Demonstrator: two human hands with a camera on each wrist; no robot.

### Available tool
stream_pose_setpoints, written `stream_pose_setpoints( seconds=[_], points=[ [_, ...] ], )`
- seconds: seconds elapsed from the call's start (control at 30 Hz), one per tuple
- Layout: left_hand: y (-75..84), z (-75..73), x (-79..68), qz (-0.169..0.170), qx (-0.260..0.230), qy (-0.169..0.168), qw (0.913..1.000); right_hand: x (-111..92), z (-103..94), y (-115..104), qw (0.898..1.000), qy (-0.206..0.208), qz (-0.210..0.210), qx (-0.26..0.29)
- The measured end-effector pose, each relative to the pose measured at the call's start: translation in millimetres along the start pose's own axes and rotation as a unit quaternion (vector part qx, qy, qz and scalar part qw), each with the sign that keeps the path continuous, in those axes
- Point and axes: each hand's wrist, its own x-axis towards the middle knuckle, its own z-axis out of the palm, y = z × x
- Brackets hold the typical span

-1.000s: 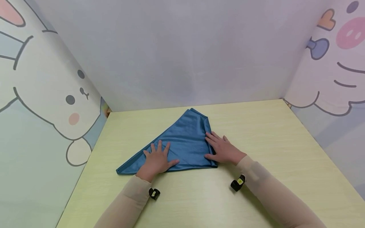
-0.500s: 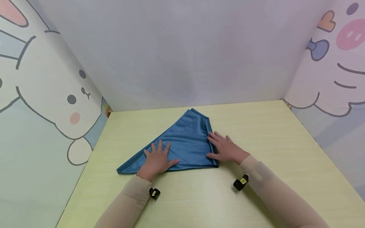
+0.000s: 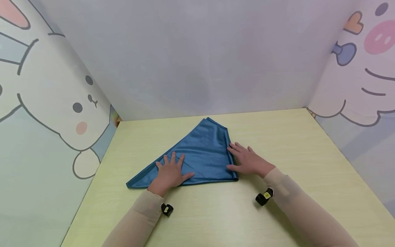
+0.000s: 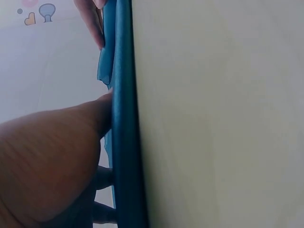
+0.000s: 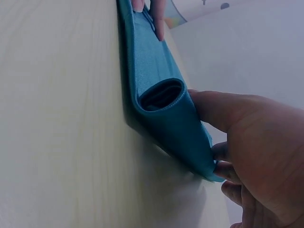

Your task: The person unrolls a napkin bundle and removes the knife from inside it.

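Note:
A blue, slightly shiny cloth (image 3: 203, 157) lies folded in a pointed shape on the table, its long tip to the left. My left hand (image 3: 169, 175) rests flat on its left part, fingers spread. Along the cloth's right side runs a narrow roll (image 5: 166, 118), whose spiralled end shows in the right wrist view. My right hand (image 3: 248, 162) touches the outer side of this roll with thumb and fingertips, fingers mostly straight. In the left wrist view the cloth's folded front edge (image 4: 126, 118) runs past the left thumb.
The pale wooden table (image 3: 210, 219) ends at a plain whitish back wall (image 3: 197, 61). Side walls carry cartoon animals, a rabbit (image 3: 52, 89) at left and a pink-snouted figure (image 3: 381, 36) at right. Each sleeved wrist bears a small black camera (image 3: 264, 197).
My right hand has shifted slightly to the right, and the cloth's rolled right edge has moved the same way. The left hand has stayed in place on the cloth.

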Motion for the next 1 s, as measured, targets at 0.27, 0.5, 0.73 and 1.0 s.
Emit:
stream_pose_setpoints(
  seconds=[0.27,0.5,0.73,1.0],
  points=[
    [0.0,1.3,0.0,-0.001,-0.003,-0.001,1.0000,-2.5,-0.6,4.2,1.000,-0.005,0.004,0.014],
    [-0.4,1.0,-0.8,-0.003,-0.004,-0.002,1.0000,-6.5,0.6,9.2,1.000,-0.005,0.010,0.013],
    [-1.4,3.0,0.0,-0.006,0.002,-0.001,1.0000,-12.9,3.6,14.4,1.000,-0.003,0.014,0.010],
    [-0.8,2.7,0.0,-0.002,0.001,0.000,1.0000,-16.2,4.8,14.7,1.000,0.001,0.013,0.012]
  ],
)
